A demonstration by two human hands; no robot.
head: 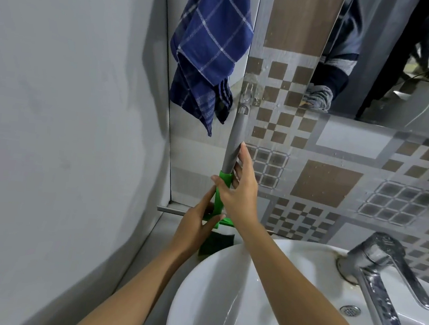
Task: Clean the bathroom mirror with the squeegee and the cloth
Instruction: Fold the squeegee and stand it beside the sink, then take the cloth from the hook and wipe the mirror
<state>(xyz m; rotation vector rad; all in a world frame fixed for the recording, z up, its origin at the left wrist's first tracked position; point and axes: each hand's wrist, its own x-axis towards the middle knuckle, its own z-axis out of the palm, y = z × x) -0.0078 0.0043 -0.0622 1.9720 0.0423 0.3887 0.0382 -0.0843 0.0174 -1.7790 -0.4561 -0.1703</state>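
A squeegee with a grey handle and a green head hangs upright from a clear wall hook, left of the mirror. My right hand is wrapped around the lower handle where grey meets green. Just below it, my left hand grips the green head, whose dark blade hangs beside the basin. A blue checked cloth hangs up on the wall, to the left of the hook and above both hands.
A white basin lies below right, with a chrome tap and overflow hole. A plain grey wall closes the left side. Patterned tiles cover the wall behind. A thin metal bar runs along the corner ledge.
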